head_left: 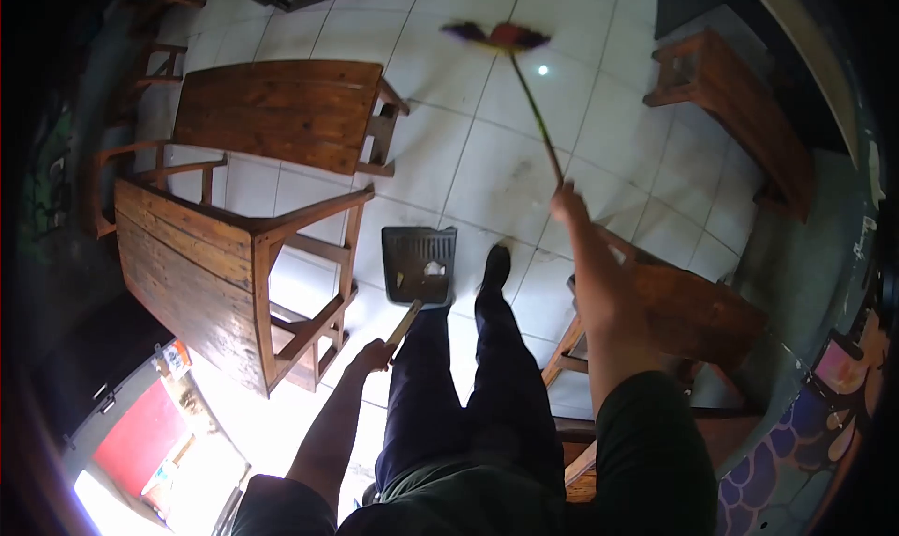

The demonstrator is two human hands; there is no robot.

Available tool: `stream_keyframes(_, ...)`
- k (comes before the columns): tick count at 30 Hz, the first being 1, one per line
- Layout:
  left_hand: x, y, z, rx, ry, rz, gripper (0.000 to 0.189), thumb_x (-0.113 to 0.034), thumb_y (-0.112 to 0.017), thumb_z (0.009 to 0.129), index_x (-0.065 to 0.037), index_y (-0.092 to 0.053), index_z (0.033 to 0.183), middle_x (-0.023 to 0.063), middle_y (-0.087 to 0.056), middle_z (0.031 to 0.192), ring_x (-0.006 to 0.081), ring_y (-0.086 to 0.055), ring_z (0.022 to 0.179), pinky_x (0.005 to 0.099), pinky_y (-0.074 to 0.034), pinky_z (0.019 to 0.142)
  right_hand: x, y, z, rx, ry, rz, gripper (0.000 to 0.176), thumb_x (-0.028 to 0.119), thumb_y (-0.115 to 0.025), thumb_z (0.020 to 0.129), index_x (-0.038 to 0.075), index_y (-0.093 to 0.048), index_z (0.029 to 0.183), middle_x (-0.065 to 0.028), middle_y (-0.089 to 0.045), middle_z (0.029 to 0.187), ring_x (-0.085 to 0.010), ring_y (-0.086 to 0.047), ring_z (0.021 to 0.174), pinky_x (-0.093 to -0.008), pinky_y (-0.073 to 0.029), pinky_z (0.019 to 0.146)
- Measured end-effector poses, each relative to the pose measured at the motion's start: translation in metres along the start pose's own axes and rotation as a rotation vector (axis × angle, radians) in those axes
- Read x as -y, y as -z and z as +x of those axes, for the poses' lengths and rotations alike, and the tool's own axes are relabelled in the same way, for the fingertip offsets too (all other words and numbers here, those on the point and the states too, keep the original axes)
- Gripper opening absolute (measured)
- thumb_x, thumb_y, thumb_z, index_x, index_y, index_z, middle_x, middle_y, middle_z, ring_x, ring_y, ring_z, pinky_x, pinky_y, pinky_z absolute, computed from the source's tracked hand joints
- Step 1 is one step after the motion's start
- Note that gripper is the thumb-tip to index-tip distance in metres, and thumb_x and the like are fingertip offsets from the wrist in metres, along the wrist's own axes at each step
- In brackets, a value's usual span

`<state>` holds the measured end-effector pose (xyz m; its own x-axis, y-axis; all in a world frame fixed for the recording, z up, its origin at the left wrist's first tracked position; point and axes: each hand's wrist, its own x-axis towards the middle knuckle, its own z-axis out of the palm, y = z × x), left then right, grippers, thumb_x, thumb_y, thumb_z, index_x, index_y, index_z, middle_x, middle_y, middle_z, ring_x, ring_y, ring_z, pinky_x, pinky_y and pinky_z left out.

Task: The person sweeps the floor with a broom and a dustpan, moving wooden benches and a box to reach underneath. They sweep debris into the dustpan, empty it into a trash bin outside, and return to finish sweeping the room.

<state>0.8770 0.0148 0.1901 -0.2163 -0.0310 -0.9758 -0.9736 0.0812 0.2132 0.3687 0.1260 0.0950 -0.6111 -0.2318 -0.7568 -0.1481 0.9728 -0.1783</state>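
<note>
My right hand [567, 205] is closed round the upper end of a thin broom stick. The broom [537, 115] reaches away from me, its dark and red bristle head over the tiles at the top middle. Low at the left, my left hand [375, 355] grips the short wooden handle of a dark dustpan [419, 263]. The dustpan lies in front of my feet with a few pale scraps in it.
A wooden table [187, 274] and a long bench [276, 113] stand at the left. Another bench [740, 124] is at the upper right, and a wooden table [693, 311] stands beside my right arm. White tiles [440, 105] cover the floor.
</note>
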Motion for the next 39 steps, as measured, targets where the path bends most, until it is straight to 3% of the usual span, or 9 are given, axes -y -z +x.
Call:
stream_keyframes(1, -0.007, -0.001, 0.0, 0.017, 0.108, -0.027, 0.041, -0.033, -0.044, 0.084, 0.005, -0.055, 0.079, 0.0118, -0.059, 0.061, 0.0165, -0.055, 0.046, 0.0279, -0.044, 0.044, -0.037, -0.023, -0.02, -0.021, -0.015, 0.021, 0.035, 0.018, -0.04, 0.084, -0.004, -0.038, 0.111, -0.0278, -0.056, 0.096, -0.0397, -0.056, 0.089, -0.0527, -0.045, 0.072)
stream_keyframes(7, -0.024, -0.009, 0.02, 0.08, 0.167, -0.073, 0.041, -0.032, -0.044, 0.085, 0.005, -0.055, 0.073, 0.0123, -0.059, 0.062, 0.0165, -0.053, 0.044, 0.0291, -0.044, 0.042, -0.255, -0.133, -0.256, 0.21, -0.187, -0.055, 0.041, 0.019, -0.053, 0.069, -0.006, -0.052, 0.101, -0.0225, -0.059, 0.09, -0.0344, -0.06, 0.08, -0.0399, -0.048, 0.07)
stream_keyframes(8, -0.029, -0.008, 0.018, 0.085, 0.156, -0.092, 0.04, -0.032, -0.044, 0.085, 0.005, -0.055, 0.075, 0.0123, -0.06, 0.063, 0.0162, -0.053, 0.043, 0.0289, -0.043, 0.041, -0.224, -0.077, -0.286, 0.635, -0.16, 0.06, 0.036, 0.023, -0.054, 0.072, -0.002, -0.051, 0.098, -0.0223, -0.059, 0.085, -0.0346, -0.059, 0.079, -0.0417, -0.047, 0.068)
stream_keyframes(11, -0.048, -0.005, 0.009, 0.057, 0.099, -0.05, 0.038, -0.031, -0.044, 0.084, 0.006, -0.051, 0.085, 0.0123, -0.063, 0.069, 0.0163, -0.058, 0.051, 0.0292, -0.047, 0.051, -0.247, -0.118, -0.329, 0.202, -0.382, 0.452, 0.034, 0.033, -0.055, 0.077, 0.0, -0.053, 0.085, -0.019, -0.06, 0.074, -0.0352, -0.059, 0.077, -0.0411, -0.045, 0.066)
stream_keyframes(20, -0.101, 0.001, -0.01, -0.005, 0.151, 0.031, 0.039, -0.034, -0.043, 0.086, 0.004, -0.043, 0.096, 0.0109, -0.062, 0.069, 0.0167, -0.057, 0.051, 0.0288, -0.046, 0.052, -0.182, -0.075, -0.205, -0.214, -0.156, 0.49, 0.041, 0.04, -0.049, 0.081, 0.001, -0.049, 0.09, -0.0214, -0.058, 0.068, -0.0397, -0.057, 0.073, -0.0469, -0.044, 0.062)
stream_keyframes(27, -0.091, 0.016, -0.02, -0.015, -0.051, 0.198, 0.038, -0.033, -0.043, 0.086, 0.004, -0.046, 0.096, 0.0114, -0.062, 0.068, 0.0159, -0.058, 0.051, 0.0272, -0.045, 0.047, -0.143, 0.012, -0.016, -0.285, -0.008, 0.338, 0.036, 0.021, -0.035, 0.088, 0.021, -0.036, 0.125, -0.0214, -0.059, 0.09, -0.0386, -0.056, 0.083, -0.0445, -0.045, 0.073)
stream_keyframes(30, -0.092, 0.021, -0.037, -0.015, -0.17, 0.258, 0.034, -0.03, -0.044, 0.086, 0.003, -0.049, 0.095, 0.0113, -0.061, 0.068, 0.0157, -0.058, 0.051, 0.0276, -0.045, 0.047, -0.127, 0.037, -0.019, -0.233, -0.09, 0.322, 0.043, 0.022, -0.037, 0.087, 0.027, -0.03, 0.129, -0.0208, -0.059, 0.093, -0.0374, -0.057, 0.083, -0.044, -0.046, 0.072)
stream_keyframes(36, -0.086, 0.019, -0.04, -0.071, 0.101, 0.13, 0.04, -0.034, -0.044, 0.086, 0.004, -0.048, 0.096, 0.0096, -0.062, 0.068, 0.0158, -0.058, 0.05, 0.028, -0.046, 0.052, -0.17, -0.069, -0.11, -0.096, -0.168, 0.223, 0.051, 0.017, -0.04, 0.087, 0.028, -0.022, 0.133, -0.0252, -0.056, 0.095, -0.038, -0.057, 0.083, -0.0476, -0.044, 0.072)
stream_keyframes(39, -0.069, 0.021, -0.03, -0.035, 0.072, 0.136, 0.041, -0.034, -0.042, 0.086, 0.005, -0.047, 0.096, 0.0094, -0.063, 0.068, 0.0158, -0.057, 0.051, 0.0283, -0.046, 0.052, -0.208, -0.149, -0.213, -0.071, -0.175, 0.198, 0.055, 0.022, -0.04, 0.086, 0.03, -0.013, 0.134, -0.0247, -0.058, 0.072, -0.0426, -0.057, 0.068, -0.052, -0.044, 0.061)
